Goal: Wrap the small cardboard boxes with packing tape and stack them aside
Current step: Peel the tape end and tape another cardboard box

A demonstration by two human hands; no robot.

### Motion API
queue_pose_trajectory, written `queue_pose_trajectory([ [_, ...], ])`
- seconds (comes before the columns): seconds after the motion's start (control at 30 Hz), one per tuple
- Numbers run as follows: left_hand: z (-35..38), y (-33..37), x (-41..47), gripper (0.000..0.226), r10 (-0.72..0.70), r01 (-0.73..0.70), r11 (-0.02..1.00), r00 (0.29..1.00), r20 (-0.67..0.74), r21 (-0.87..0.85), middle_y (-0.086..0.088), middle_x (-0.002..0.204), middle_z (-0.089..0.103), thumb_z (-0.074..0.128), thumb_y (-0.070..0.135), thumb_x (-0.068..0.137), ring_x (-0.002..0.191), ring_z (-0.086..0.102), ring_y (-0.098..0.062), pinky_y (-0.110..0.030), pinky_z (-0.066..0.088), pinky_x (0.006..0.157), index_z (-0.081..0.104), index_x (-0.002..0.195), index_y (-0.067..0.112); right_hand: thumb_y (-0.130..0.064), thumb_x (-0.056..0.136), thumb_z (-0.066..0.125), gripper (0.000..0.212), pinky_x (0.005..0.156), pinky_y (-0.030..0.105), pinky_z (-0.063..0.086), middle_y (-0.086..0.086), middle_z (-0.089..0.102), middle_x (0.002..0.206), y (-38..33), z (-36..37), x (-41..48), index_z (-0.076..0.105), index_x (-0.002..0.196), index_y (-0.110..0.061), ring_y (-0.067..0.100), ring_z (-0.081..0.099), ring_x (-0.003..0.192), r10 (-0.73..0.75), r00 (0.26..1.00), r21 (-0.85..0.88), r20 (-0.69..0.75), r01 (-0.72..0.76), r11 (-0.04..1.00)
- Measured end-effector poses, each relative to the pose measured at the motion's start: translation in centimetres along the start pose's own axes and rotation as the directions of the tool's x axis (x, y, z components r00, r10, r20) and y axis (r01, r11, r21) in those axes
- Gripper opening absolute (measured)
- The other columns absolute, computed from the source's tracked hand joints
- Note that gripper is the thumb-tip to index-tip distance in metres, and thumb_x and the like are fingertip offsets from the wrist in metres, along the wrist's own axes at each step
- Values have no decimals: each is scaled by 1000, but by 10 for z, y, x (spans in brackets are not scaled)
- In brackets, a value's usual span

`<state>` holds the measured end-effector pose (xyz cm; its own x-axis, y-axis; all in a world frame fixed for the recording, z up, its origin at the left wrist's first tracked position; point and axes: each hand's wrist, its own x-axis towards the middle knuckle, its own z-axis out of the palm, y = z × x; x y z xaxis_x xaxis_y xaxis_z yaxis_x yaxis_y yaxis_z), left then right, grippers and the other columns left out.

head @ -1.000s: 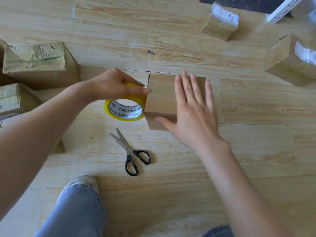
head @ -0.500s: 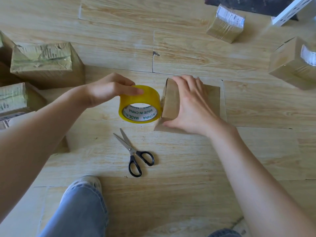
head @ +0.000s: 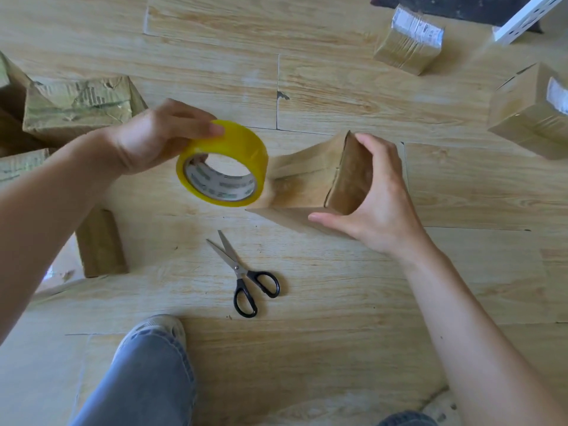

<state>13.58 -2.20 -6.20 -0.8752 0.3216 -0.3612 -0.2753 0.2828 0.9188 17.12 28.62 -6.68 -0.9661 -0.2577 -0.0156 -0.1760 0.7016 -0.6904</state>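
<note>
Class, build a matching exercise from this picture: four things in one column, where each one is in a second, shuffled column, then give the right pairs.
Things
1. yellow tape roll
2. plain cardboard box
3. scissors
4. far labelled box

Places
A. lying on the floor near the shoe
B. gripped by the right hand
C. on the floor at the far side, in no hand
D. gripped by the left hand

Pairs: 1-D, 2-B, 3-A, 4-C
</note>
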Motion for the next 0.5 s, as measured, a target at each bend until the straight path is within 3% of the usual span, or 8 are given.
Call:
queue_pose_trajectory([
  [0.1, -2, 3, 0, 76, -4, 78, 890, 987, -163, 448, -6, 57, 44, 77, 68, 53, 53, 42, -13, -27, 30, 51, 58, 70, -4, -40, 52, 93, 115, 112, 21, 26, -3, 32, 141, 3, 2, -6, 30, 145, -15, 10, 32, 133, 5, 1000, 21, 6, -5, 1000],
  [0.13, -1, 4, 1, 72, -25, 130, 848, 978, -206, 514, 1, 51, 45, 76, 71, 52, 46, 42, -8, -25, 32, 48, 60, 66, 3, -42, 52, 93, 115, 112, 21, 26, -4, 32, 141, 5, 2, -6, 29, 145, -16, 9, 33, 133, 7, 1000, 29, 3, -7, 1000],
  [0.23, 3, 7, 5, 62, -27, 157, 829, 970, -243, 536, 8, 44, 44, 73, 68, 56, 40, 41, -4, -21, 33, 45, 57, 59, 8, -48, 50, 91, 116, 108, 10, 25, -7, 33, 142, 11, -1, -4, 30, 145, -21, 3, 33, 132, 29, 1000, 76, -13, -28, 997],
  [0.33, 2, 10, 5, 61, 30, 7, 956, 992, -122, 292, 8, 46, 35, 72, 56, 64, 42, 32, -6, -17, 27, 42, 46, 57, 2, -53, 49, 87, 115, 104, 4, 25, -10, 34, 140, 22, -5, -11, 29, 144, -23, -8, 34, 128, 67, 997, 163, -47, -59, 985],
  [0.4, 0, 9, 6, 55, 45, -20, 976, 993, -111, 216, 9, 47, 33, 69, 50, 67, 42, 30, -6, -14, 25, 40, 43, 55, 3, -50, 49, 88, 114, 103, 4, 26, -12, 34, 140, 28, -6, -15, 28, 143, -26, -13, 32, 127, 68, 997, 197, -45, -58, 979],
  [0.5, 2, 5, 14, 50, 41, 63, 843, 983, -180, 534, 1, 50, 39, 73, 46, 78, 46, 35, -11, -23, 29, 45, 54, 62, 2, -52, 49, 90, 116, 103, 3, 25, -16, 32, 140, 33, -9, -12, 27, 143, -30, -16, 30, 127, 54, 999, 194, -2, -53, 980],
])
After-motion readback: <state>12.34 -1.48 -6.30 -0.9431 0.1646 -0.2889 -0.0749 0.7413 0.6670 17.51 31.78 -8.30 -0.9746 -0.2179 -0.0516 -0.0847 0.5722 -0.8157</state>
